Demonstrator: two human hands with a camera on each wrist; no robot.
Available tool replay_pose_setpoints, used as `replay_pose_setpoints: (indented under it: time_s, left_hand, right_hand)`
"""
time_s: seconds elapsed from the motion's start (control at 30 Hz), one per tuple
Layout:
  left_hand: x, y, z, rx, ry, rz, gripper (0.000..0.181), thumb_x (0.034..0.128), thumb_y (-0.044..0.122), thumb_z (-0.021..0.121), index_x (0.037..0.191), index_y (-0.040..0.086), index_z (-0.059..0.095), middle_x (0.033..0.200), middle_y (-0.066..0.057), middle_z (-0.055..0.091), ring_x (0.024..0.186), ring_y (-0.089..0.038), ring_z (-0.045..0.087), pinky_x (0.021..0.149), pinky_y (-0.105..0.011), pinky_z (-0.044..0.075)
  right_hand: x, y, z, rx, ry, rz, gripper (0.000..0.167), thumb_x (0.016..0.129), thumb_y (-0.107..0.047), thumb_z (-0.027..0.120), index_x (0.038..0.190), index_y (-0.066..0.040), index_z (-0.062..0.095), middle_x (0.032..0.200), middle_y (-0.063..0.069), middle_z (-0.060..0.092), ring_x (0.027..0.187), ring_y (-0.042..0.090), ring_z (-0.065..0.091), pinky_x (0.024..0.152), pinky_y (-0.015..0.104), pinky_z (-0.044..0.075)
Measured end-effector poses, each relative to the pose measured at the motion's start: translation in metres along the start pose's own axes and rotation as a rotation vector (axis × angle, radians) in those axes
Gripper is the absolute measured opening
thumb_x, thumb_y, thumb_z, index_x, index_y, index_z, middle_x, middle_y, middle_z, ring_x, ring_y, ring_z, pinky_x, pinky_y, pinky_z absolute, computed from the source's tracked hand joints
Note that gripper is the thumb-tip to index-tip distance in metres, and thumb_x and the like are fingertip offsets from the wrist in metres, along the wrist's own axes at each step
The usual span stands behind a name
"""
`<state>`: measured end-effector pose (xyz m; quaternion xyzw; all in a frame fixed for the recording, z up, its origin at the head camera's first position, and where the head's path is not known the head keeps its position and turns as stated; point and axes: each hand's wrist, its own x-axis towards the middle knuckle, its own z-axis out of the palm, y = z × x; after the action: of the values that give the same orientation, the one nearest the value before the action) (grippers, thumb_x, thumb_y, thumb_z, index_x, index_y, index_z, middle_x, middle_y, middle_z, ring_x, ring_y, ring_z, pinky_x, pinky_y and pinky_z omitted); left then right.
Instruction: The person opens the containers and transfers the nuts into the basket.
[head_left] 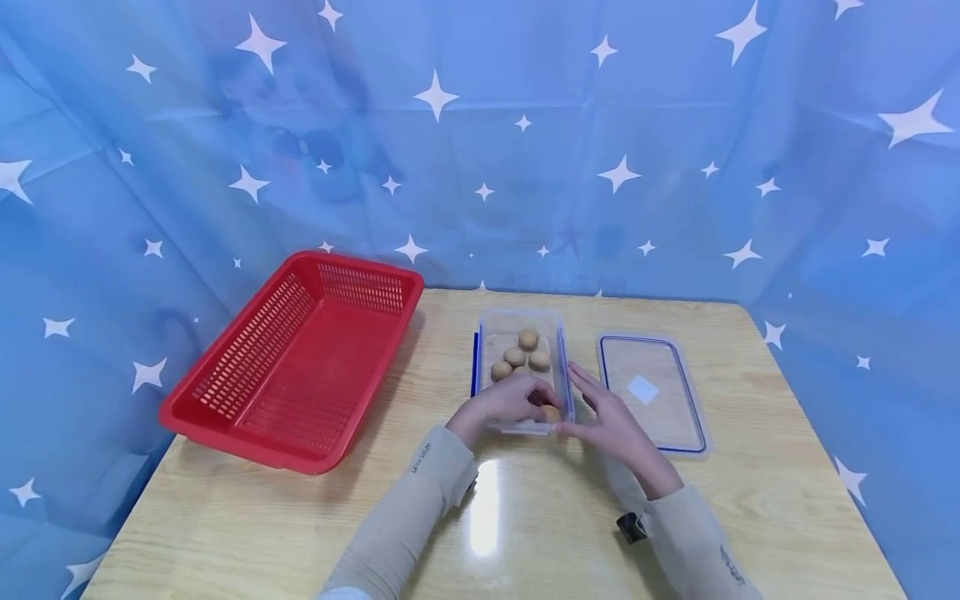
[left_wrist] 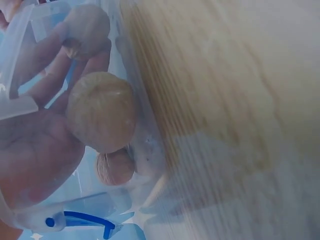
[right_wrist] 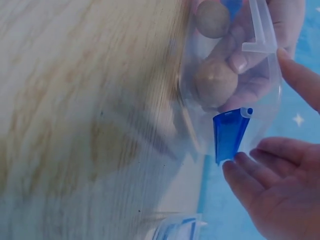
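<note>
A clear plastic box with blue latches stands in the middle of the table, holding several round brown walnuts. My left hand reaches down inside it, thumb and fingers around a walnut at the near right corner. Through the cloudy wall in the right wrist view, the thumb lies against that walnut. Other walnuts sit beside the left palm in the left wrist view. My right hand touches the box's right side and near corner, its fingers loosely extended by a blue latch.
A large red basket with perforated sides stands on the left of the wooden table. The clear lid with a blue seal lies right of the box, near my right forearm. A blue star-patterned curtain hangs behind.
</note>
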<state>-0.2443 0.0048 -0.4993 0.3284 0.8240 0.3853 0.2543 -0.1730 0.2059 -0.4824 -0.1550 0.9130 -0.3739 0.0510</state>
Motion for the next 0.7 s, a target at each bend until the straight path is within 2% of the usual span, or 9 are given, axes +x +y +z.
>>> replay_pose_setpoints:
  time_s: [0.27,0.4,0.57,0.7]
  left_hand:
    - [0.0040,-0.0013,-0.0005,-0.014,0.105,-0.052,0.030,0.0942,0.019,0.069,0.123,0.009,0.069,0.115,-0.004,0.072,0.107,-0.014,0.066,0.094,-0.022,0.052]
    - [0.0023,0.0026,-0.0004,-0.064,0.182,-0.088,0.033,0.0938,0.024,0.070,0.124,0.012,0.069,0.121,-0.003,0.070,0.113,-0.017,0.064,0.100,-0.027,0.050]
    - [-0.0017,0.0060,-0.0039,-0.108,0.265,-0.062,0.034,0.0923,0.025,0.072,0.124,0.011,0.070,0.127,-0.004,0.069,0.118,-0.020,0.063,0.104,-0.032,0.049]
    - [-0.0001,0.0064,-0.0054,-0.170,0.342,-0.058,0.035,0.0906,0.027,0.073,0.121,0.010,0.070,0.123,-0.004,0.071,0.113,-0.017,0.066,0.100,-0.027,0.051]
  right_hand:
    - [-0.0010,0.0008,0.0026,0.008,0.006,-0.006,0.093,0.084,-0.031,0.080,0.154,0.001,0.028,0.164,0.020,0.022,0.144,0.047,0.034,0.114,0.060,0.035]
    - [-0.0017,0.0010,0.0030,0.023,0.006,-0.002,0.094,0.084,-0.032,0.080,0.155,0.000,0.027,0.165,0.019,0.020,0.145,0.047,0.031,0.114,0.059,0.034]
    - [-0.0002,-0.0024,0.0022,0.052,-0.008,-0.008,0.094,0.084,-0.028,0.080,0.154,0.003,0.027,0.164,0.022,0.019,0.144,0.048,0.032,0.112,0.056,0.038]
    - [0.0006,-0.0028,0.0028,0.075,-0.002,-0.022,0.094,0.083,-0.024,0.081,0.153,0.007,0.027,0.163,0.026,0.020,0.144,0.049,0.032,0.112,0.056,0.038]
